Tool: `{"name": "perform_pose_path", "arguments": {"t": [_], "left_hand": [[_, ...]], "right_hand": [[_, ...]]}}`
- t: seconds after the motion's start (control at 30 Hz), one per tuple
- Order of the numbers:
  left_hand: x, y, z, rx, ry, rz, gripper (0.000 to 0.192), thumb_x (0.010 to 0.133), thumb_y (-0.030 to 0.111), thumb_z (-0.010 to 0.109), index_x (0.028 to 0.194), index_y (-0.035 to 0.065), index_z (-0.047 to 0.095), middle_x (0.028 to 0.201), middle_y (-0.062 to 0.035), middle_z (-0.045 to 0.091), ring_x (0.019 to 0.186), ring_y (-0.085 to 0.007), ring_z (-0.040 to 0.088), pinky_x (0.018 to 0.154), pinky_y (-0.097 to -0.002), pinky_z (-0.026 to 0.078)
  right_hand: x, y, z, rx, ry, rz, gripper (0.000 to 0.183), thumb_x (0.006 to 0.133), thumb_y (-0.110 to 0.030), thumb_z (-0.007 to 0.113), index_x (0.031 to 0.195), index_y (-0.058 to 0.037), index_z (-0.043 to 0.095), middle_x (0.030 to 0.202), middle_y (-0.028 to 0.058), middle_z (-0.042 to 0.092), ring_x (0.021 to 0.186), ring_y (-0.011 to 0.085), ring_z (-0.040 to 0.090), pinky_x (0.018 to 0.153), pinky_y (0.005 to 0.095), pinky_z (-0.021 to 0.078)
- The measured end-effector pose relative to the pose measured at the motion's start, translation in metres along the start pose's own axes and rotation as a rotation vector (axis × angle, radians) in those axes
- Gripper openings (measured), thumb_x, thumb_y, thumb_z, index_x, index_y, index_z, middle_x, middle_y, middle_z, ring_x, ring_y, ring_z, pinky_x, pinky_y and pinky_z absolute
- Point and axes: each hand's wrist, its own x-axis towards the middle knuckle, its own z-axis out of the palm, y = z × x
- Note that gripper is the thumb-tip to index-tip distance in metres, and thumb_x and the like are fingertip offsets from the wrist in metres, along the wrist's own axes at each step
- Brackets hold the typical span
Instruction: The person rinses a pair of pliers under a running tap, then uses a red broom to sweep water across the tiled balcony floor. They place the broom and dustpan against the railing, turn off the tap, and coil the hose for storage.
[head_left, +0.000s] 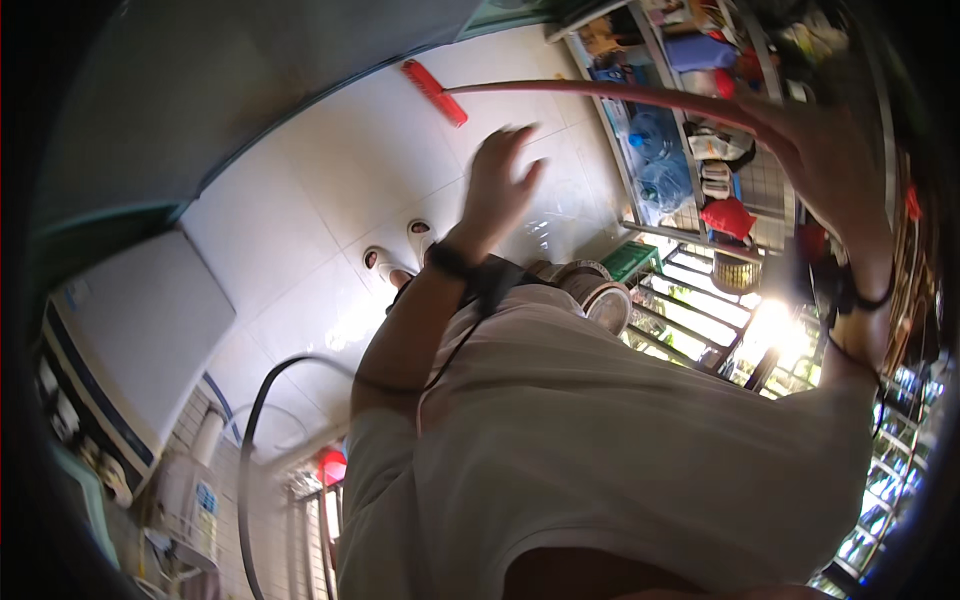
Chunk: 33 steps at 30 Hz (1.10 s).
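A push broom with a red head (435, 94) lies with its bristles against the pale tiled floor (315, 165). Its long reddish handle (600, 88) runs to the right, where my right hand (832, 157) is closed around the upper end; motion blurs the fingers. My left hand (501, 176) is raised over the floor, below and right of the broom head, its fingers apart and holding nothing. Both wrists wear black bands, with a dark cable at the left arm. My feet in light open-toed shoes (420, 232) stand below the broom head.
Metal shelving (697, 180) at the right holds large blue water bottles (660, 161), shoes and bags. A green crate (630, 261) and round containers (606, 307) stand near a barred railing. A white appliance (150, 330) is at the left; a dark panel (225, 67) borders the floor.
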Motion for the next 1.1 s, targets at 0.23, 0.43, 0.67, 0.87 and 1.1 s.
{"name": "perform_pose_path", "arguments": {"t": [0.23,0.43,0.67,0.87,1.1], "left_hand": [[-0.152,-0.081,-0.146,0.223,-0.245,-0.688,0.033,0.089,0.018,0.056,0.118,0.0032,0.056,0.113,-0.0161,0.062,0.104,-0.0294,0.06,0.09,-0.0361,0.046],[-0.215,-0.078,-0.2,0.365,-0.341,-0.837,0.032,0.09,0.021,0.055,0.119,0.0076,0.056,0.105,-0.0146,0.064,0.098,-0.0282,0.061,0.085,-0.0384,0.048],[-0.176,-0.064,-0.147,0.305,-0.379,-0.806,0.033,0.089,0.02,0.055,0.119,0.0057,0.055,0.107,-0.0169,0.063,0.099,-0.0301,0.061,0.085,-0.0388,0.048],[-0.071,-0.085,-0.025,0.192,-0.322,-0.514,0.048,0.084,0.016,0.059,0.128,0.0034,0.046,0.117,-0.0187,0.057,0.109,-0.0339,0.055,0.093,-0.04,0.044],[0.153,-0.095,0.199,-0.109,0.013,-0.115,0.098,0.068,0.017,0.076,0.143,-0.0002,0.016,0.139,-0.0234,0.035,0.128,-0.0412,0.033,0.107,-0.0439,0.029]], "right_hand": [[0.028,0.045,0.08,-0.095,-0.014,0.118,0.014,0.082,-0.021,0.062,0.093,-0.013,0.067,0.074,0.0095,0.065,0.07,0.0269,0.065,0.062,0.0388,0.0513],[0.054,0.061,0.164,-0.207,-0.125,0.222,0.01,0.079,-0.018,0.062,0.084,-0.0107,0.066,0.071,0.0099,0.064,0.066,0.0282,0.065,0.06,0.0394,0.0521],[0.144,0.037,0.236,-0.111,-0.186,0.147,0.01,0.077,-0.013,0.059,0.078,-0.0079,0.068,0.069,0.0114,0.065,0.068,0.0286,0.067,0.059,0.0398,0.0538],[0.155,0.082,0.215,-0.09,-0.096,0.073,0.009,0.076,-0.014,0.062,0.078,-0.007,0.068,0.068,0.0126,0.064,0.067,0.0288,0.066,0.06,0.0407,0.0532],[0.143,0.123,0.137,0.082,-0.061,-0.063,0.017,0.08,-0.023,0.064,0.08,-0.0066,0.064,0.068,0.0126,0.062,0.069,0.0306,0.063,0.064,0.0426,0.0486]]}}
